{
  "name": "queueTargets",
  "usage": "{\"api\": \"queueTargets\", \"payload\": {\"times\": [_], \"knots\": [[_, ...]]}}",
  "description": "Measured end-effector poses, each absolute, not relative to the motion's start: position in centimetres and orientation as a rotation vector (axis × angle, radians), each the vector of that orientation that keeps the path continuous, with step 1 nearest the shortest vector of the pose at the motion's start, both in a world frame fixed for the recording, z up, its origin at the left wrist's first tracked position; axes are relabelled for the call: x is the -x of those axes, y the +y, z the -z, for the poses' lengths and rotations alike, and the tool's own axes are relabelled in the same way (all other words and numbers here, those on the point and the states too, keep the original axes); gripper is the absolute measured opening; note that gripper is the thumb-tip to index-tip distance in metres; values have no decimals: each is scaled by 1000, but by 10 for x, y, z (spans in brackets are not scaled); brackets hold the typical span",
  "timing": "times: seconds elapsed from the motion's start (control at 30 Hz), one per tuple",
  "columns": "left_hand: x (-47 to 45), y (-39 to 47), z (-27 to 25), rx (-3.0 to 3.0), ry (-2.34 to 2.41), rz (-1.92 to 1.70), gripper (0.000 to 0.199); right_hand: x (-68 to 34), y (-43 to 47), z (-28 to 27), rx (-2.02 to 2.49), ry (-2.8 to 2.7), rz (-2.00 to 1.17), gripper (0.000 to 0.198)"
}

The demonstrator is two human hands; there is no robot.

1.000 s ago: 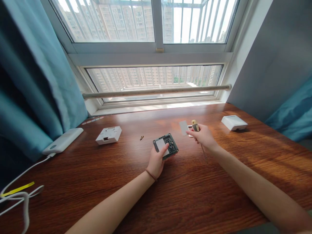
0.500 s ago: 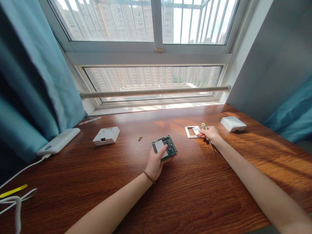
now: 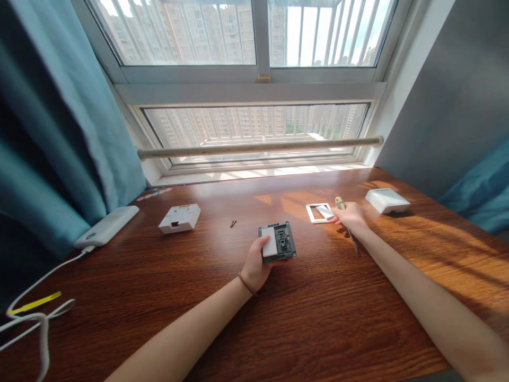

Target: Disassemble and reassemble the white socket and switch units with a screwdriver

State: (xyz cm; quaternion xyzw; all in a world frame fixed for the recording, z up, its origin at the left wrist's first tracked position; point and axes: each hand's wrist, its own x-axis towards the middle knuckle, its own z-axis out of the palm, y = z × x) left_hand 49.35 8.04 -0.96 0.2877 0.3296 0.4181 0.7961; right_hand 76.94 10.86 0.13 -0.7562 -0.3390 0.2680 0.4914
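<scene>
My left hand (image 3: 256, 265) is closed around the edge of a wall switch module (image 3: 283, 240). The module is dark grey, with a white rocker on its left half and bare mechanism on its right half. My right hand (image 3: 353, 217) grips a screwdriver (image 3: 339, 203) whose yellow handle sticks up past the fingers and whose shaft points down toward the table. Its fingertips also reach a loose white rocker plate (image 3: 325, 212), which lies over the right part of a white square frame (image 3: 312, 218). Whether the fingertips pinch the plate is hard to see.
Two small brass screws (image 3: 233, 224) lie left of the module. A white box (image 3: 181, 218) sits farther left, another white box (image 3: 387, 200) at the right. A white power bank (image 3: 107, 227) with a cable lies by the curtain (image 3: 91, 132). The wooden table (image 3: 318, 318) meets a window.
My left hand has turned the module slightly, and its thumb has shifted off the bare mechanism onto the white rocker. The rocker plate at my right fingertips now tilts differently. The camera view shifted slightly.
</scene>
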Motion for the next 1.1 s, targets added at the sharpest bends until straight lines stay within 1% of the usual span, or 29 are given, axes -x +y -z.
{"api": "queueTargets", "payload": {"times": [0.1, 0.17, 0.23, 0.33, 0.43, 0.5, 0.63, 0.83, 0.97, 1.1], "knots": [[-492, 81, 8, -607, 691, -835, 39, -759, 98, -26, 1711, -811, -606, 22], [-492, 82, 10, -598, 662, -821, 38, -749, 84, -42, 1614, -798, -597, 36], [-491, 82, 12, -598, 623, -823, 36, -734, 68, -52, 1345, -709, -656, 43], [-492, 82, 16, -621, 566, -816, 36, -711, 43, -51, 1109, -771, -857, 33], [-493, 81, 15, -655, 566, -807, 39, -695, 27, -38, 1045, -926, -907, 22], [-494, 80, 13, -680, 594, -807, 41, -690, 23, -30, 1072, -1029, -880, 18], [-496, 79, 8, -724, 645, -812, 41, -690, 20, -23, 1150, -1097, -783, 20], [-496, 77, 8, -749, 648, -819, 38, -690, 20, -19, 1158, -1103, -808, 20], [-496, 78, 9, -752, 659, -822, 38, -688, 24, -14, 1113, -1021, -867, 19], [-497, 80, 13, -744, 679, -831, 38, -686, 29, -11, 1032, -801, -1003, 16]]}}
